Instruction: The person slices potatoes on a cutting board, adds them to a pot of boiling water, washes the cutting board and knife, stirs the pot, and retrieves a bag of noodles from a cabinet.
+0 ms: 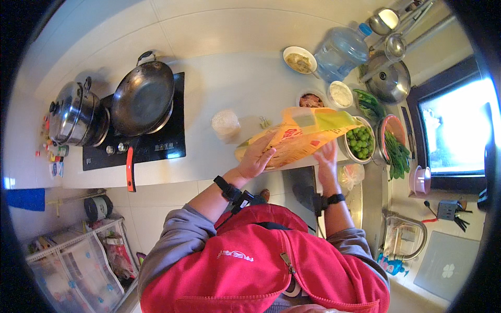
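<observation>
A yellow-orange plastic bag [301,137] with printed writing spans the space above the counter's front edge. My left hand [256,160] grips its lower left part, thumb on the near side. At the bag's lower right edge is my right hand [327,156]; its fingers are blurred, and whether they hold the plastic is unclear. Left of the bag stands a small translucent container of white contents [226,124]. Some small pale-green pieces [265,122] lie between them. Just right of the bag, a white bowl [372,146] holds round green fruits [359,143]. The bag hides part of this bowl.
At left, a black wok [145,99] and a steel pot [72,113] stand on an induction cooktop [179,117]. A blue water jug [340,53], food bowl [300,58], meat dish [311,100] and leafy greens [398,156] occupy the right side. A red-handled tool [130,168] overhangs the edge.
</observation>
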Demonstrator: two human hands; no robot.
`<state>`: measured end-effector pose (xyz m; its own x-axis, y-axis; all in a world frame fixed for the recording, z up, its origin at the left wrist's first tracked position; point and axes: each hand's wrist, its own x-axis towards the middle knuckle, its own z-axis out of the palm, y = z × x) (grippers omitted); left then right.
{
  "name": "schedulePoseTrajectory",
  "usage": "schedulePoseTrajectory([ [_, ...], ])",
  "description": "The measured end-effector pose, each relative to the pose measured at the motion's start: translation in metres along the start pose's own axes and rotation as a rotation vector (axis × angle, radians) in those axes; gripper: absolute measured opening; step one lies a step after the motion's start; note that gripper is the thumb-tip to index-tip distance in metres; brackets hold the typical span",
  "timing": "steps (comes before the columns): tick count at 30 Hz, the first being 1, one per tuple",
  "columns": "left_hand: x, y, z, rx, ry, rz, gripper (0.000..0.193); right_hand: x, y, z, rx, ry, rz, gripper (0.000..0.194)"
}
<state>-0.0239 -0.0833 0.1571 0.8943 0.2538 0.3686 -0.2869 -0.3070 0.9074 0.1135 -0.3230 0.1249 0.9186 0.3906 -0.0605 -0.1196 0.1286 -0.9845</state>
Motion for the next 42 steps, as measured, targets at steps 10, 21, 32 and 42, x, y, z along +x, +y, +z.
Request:
schedulePoseTrajectory([
  [10, 0.003, 0.002, -0.002, -0.287, -0.082, -0.034, 0.056, 0.051, -0.079, -0.005, 0.423, -0.022, -0.085, 0.038],
  [21, 0.021, 0.005, -0.02, -0.387, -0.326, -0.261, 0.039, 0.015, -0.085, -0.017, 0.505, -0.085, -0.137, 0.023],
  [32, 0.038, 0.006, -0.029, -0.42, -0.514, -0.441, 0.024, 0.011, -0.089, -0.009, 0.492, 0.005, -0.159, 0.017],
  [42, 0.014, 0.011, -0.035, -0.338, 0.161, -0.371, 0.004, 0.022, -0.1, -0.038, 0.459, 0.11, -0.224, 0.007],
])
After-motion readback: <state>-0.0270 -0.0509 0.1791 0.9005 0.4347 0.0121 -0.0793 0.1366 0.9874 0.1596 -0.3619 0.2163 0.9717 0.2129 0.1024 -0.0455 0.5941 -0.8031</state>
